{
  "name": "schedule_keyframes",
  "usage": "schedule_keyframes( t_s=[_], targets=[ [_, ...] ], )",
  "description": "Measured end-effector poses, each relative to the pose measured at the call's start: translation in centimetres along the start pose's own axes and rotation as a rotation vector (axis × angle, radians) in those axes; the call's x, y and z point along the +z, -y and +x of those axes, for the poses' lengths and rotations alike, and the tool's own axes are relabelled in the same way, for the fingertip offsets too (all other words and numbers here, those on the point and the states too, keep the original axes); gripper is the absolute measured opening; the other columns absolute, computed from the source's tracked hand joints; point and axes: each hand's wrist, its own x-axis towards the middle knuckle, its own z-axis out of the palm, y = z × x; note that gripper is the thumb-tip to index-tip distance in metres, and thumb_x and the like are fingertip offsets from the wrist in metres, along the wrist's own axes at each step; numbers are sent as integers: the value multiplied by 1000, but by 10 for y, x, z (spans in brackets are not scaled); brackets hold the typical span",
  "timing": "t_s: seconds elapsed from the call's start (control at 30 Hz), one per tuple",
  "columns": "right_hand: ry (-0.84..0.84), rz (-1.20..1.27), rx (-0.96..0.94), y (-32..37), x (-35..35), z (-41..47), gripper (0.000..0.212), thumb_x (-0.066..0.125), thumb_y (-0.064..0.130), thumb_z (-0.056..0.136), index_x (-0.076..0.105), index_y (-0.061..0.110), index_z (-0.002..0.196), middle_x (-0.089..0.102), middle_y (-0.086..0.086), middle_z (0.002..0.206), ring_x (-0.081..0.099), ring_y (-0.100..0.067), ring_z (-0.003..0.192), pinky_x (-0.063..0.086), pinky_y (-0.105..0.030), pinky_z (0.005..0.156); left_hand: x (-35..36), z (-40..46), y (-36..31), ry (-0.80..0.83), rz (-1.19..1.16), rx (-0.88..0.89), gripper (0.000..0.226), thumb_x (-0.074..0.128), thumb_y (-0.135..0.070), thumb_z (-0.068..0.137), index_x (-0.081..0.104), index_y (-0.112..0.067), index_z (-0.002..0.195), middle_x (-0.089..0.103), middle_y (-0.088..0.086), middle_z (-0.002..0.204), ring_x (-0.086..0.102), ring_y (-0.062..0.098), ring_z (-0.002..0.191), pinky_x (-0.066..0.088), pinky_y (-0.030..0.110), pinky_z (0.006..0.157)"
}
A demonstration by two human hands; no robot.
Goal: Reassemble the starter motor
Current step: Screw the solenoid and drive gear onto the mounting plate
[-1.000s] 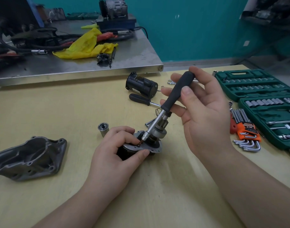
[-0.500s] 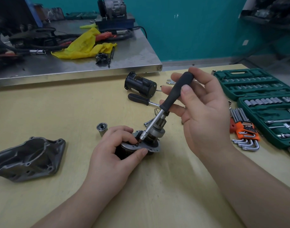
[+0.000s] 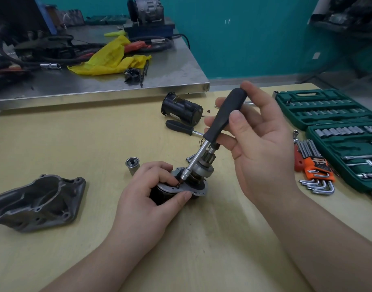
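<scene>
On the pale wooden counter [image 3: 75,144], the left hand [image 3: 147,199] grips the round black starter motor assembly with its silver flange [image 3: 191,186], fingers curled around its rim. The right hand [image 3: 263,148] pinches the black-handled, steel-shafted driver [image 3: 218,127], tilted, tip on a flange screw. Farther back lies a black cylindrical motor housing [image 3: 181,111].

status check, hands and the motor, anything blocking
Left hand grips the starter assembly. Right hand holds the driver, tip on a plate screw. Pinion gear sits close beside the shaft; nothing blocking.

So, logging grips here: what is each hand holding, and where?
Right hand: black-handled driver, by its handle. Left hand: starter motor assembly, by its plate edge.
</scene>
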Motion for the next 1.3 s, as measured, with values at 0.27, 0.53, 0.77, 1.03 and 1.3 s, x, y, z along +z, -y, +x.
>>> schedule_keyframes(
  t_s=[0.27, 0.53, 0.77, 1.03, 1.3],
  targets=[
    [-204, -147, -17, -2, 0, 1, 29, 77, 12, 96, 64, 23, 119, 73, -2, 93, 79, -27, 84, 66, -39, 65, 1, 0, -3, 6, -15, 8, 27, 90, -41, 70, 68, -38, 86, 67, -19, 118, 66, 7, 118, 42, 4, 88],
    [-110, -54, -7, 0, -1, 0, 33, 66, 8, 96, 61, 21, 125, 74, -9, 113, 78, -35, 96, 65, -49, 81, 1, 1, 0, -3, -37, -12, 26, 89, -35, 70, 69, -39, 86, 68, -20, 118, 66, 7, 119, 43, 5, 88],
    [-182, -134, -33, -1, -2, 0, 26, 75, 20, 95, 65, 24, 119, 73, 4, 98, 77, -22, 87, 65, -43, 70, 2, -1, -2, 20, -24, 17, 27, 84, -52, 70, 69, -36, 87, 67, -18, 120, 66, 8, 118, 43, 5, 87],
    [-118, -72, -37, -2, 0, -1, 34, 68, 7, 97, 61, 22, 127, 73, -8, 111, 78, -37, 91, 65, -45, 77, 1, 0, 0, 22, -57, 4, 25, 81, -55, 70, 70, -40, 86, 67, -19, 121, 66, 8, 120, 43, 5, 89],
    [-67, -21, -60, -2, 3, -4, 33, 62, 13, 101, 61, 19, 133, 73, -9, 117, 74, -30, 105, 63, -45, 78, 1, 0, 0, 25, -39, 16, 25, 81, -54, 70, 70, -39, 87, 67, -18, 121, 66, 11, 120, 44, 7, 88]
  ],
)
